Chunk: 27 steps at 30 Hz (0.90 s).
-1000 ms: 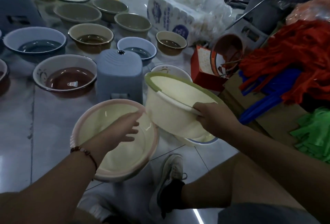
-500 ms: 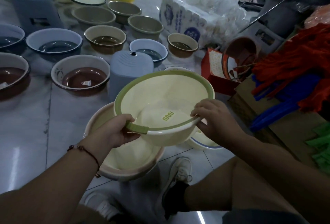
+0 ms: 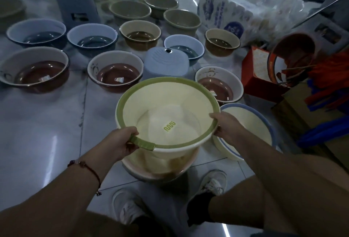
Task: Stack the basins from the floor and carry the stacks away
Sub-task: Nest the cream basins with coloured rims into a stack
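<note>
A cream basin with a green rim [image 3: 168, 104] sits level, nested down into a pink-rimmed cream basin [image 3: 156, 170] on the floor in front of me. My left hand [image 3: 120, 144] grips the green rim at its near left, on the handle tab. My right hand [image 3: 226, 125] grips the rim at the right. A blue-rimmed cream basin [image 3: 253, 123] lies tilted just right of the pair. Several more basins stand on the floor beyond, among them a brown-bottomed one [image 3: 115, 70] and a blue one [image 3: 92, 36].
Two upturned pale blue stools [image 3: 166, 62] [image 3: 75, 4] stand among the basins. At the right are a red box [image 3: 258, 70], cardboard [image 3: 302, 108], red and blue plastic goods [image 3: 332, 78] and a white printed bag [image 3: 226, 13]. My shoes [image 3: 213, 182] rest on the tiled floor.
The green-rimmed basin has been turned level and lowered from my right side into the pink-rimmed basin. My left hand left the pink basin and took hold of the green rim.
</note>
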Available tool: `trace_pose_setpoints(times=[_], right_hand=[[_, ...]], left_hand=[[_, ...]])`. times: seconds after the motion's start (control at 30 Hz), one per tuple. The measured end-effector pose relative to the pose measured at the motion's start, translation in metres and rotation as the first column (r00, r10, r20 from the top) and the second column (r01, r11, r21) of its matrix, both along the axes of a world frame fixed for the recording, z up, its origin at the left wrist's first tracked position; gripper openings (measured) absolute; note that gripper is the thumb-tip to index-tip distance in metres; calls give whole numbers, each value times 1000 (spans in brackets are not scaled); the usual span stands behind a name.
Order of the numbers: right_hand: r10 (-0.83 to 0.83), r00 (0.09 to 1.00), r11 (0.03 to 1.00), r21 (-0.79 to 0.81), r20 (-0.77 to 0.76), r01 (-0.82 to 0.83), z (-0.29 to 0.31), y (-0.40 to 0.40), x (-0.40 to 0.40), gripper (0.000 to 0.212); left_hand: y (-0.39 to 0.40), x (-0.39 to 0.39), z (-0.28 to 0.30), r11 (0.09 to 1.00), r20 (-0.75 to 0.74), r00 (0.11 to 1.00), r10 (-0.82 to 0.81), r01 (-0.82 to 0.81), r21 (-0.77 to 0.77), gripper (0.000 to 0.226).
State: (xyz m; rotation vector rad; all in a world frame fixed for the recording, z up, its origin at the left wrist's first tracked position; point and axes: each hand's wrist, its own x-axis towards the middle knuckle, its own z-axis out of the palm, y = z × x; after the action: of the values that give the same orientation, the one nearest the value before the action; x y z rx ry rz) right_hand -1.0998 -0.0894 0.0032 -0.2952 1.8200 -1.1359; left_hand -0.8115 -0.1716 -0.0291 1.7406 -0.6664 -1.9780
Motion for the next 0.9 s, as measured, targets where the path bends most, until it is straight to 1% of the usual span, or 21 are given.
trace_pose_setpoints(times=[0.03,0.13,0.23,0.3,0.4,0.47,0.53,0.57,0.6,0.67,0.73,0.8,0.83,0.9], right_hand=[[3,999,999,35,-38,-1,-11,-6,6,25],[37,996,990,136,-86,-25,-46,-18,18,34],[117,985,976,196,-123,-92,-74,-19,22,36],[185,970,962,233,-158,-146,-90,-12,22,37],[262,934,938,293,-242,-187,-112,3,19,30],[314,903,914,352,-293,-203,-126,12,16,21],[369,876,884,409,-311,-226,-139,19,16,16],[372,871,883,413,-322,-224,-145,22,17,15],[360,875,888,406,-324,-215,-151,25,19,18],[318,894,902,391,-315,-183,-160,28,24,35],[304,907,899,404,-293,-171,-167,28,27,48],[296,919,889,428,-259,-165,-175,29,25,66],[302,919,879,446,-252,-167,-177,30,24,71],[337,910,845,504,-241,-179,-178,34,22,74]], left_hand=[[1,5,-3,1000,14,1000,0,0,-8,30],[3,18,-11,1000,38,999,-1,1,-11,23],[4,25,-20,1000,37,999,-2,2,10,23],[6,28,-31,1000,63,998,-27,26,18,26],[8,32,-46,995,132,986,-102,101,18,26],[9,32,-53,988,190,970,-154,155,9,24],[10,30,-58,979,242,950,-197,205,-8,23],[11,29,-60,974,272,938,-215,228,-17,22],[12,29,-62,968,308,923,-229,249,-26,19],[13,30,-66,952,392,881,-265,302,-37,13],[13,34,-70,920,472,819,-326,390,-41,15],[13,37,-74,877,541,747,-386,479,-35,21],[13,37,-75,856,562,718,-410,515,-34,21],[15,36,-78,819,589,668,-454,573,-19,20]])
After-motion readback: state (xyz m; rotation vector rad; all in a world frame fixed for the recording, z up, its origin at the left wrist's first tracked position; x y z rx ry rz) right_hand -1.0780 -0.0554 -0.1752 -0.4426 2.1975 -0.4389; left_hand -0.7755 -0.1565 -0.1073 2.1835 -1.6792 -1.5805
